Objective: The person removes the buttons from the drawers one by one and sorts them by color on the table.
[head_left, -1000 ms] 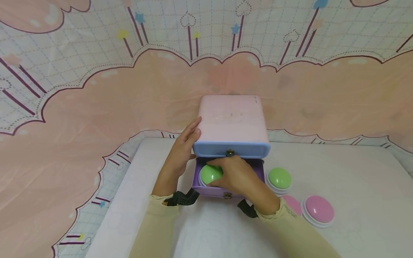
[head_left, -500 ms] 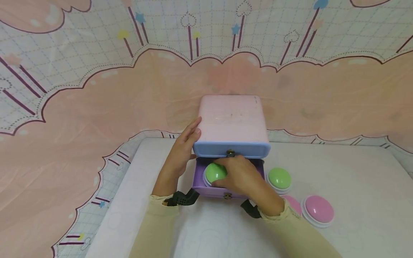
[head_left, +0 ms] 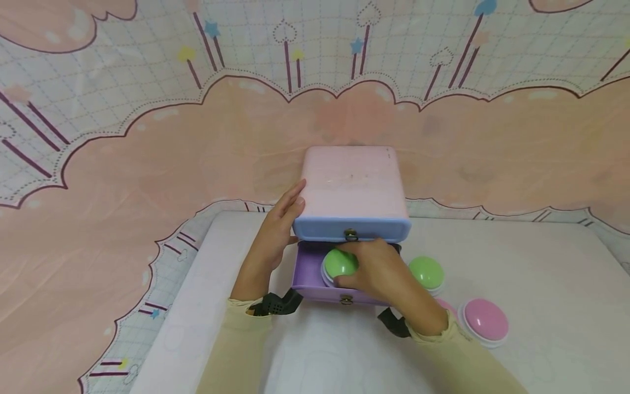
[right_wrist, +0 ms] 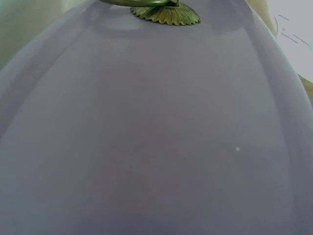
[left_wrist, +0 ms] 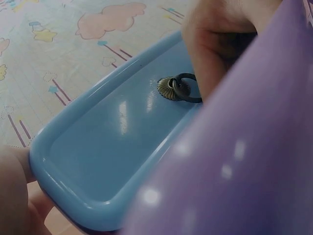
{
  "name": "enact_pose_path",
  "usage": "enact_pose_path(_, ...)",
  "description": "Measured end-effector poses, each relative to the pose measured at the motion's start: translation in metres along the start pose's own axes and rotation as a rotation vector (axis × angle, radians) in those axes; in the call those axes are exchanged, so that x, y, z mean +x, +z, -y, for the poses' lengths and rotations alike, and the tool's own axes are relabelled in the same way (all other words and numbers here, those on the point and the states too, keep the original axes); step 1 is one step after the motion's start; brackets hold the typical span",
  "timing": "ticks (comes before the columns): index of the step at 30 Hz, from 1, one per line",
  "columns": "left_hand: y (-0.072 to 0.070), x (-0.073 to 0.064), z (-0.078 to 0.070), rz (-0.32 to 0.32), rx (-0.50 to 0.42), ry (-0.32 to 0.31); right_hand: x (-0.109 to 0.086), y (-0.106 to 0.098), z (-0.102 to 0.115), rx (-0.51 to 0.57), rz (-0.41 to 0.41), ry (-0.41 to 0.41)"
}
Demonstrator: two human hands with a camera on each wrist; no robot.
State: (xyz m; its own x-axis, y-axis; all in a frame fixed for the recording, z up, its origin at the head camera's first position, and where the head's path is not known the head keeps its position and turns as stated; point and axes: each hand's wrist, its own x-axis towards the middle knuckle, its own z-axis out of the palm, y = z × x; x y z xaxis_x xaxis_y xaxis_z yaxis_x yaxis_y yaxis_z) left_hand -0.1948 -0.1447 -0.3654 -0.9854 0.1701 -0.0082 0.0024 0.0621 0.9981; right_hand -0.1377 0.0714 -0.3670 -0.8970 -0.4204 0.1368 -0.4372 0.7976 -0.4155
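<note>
In the head view, my right hand reaches into the pulled-out purple drawer and grips a green domed push button with a white base, thumb in front and fingers behind. The drawer is the lower one of a small pink-topped cabinet. My left hand rests against the cabinet's left side, fingers extended. In the left wrist view, the blue upper drawer front with its ring pull is closed. The purple drawer front fills the right wrist view, hiding the right hand there.
Right of the cabinet, another green push button and a pink push button lie on the white table. A second pink one is mostly behind my right forearm. A patterned cloth hangs behind.
My right hand has shifted to the right within the purple drawer, carrying the green push button from the drawer's left side toward its middle. My left hand stays on the cabinet.
</note>
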Motion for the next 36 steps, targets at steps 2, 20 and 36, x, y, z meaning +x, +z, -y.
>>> enact_pose_path(2,0.000,0.000,0.001,0.000,0.002,0.000,-0.002,-0.001,-0.002,0.007,-0.014,-0.008)
enact_pose_path(20,0.000,-0.002,-0.002,-0.001,0.008,0.000,-0.024,-0.011,-0.015,0.034,-0.115,-0.024)
enact_pose_path(36,0.000,-0.003,-0.005,0.008,-0.007,0.001,-0.040,-0.024,-0.012,-0.048,-0.205,0.034)
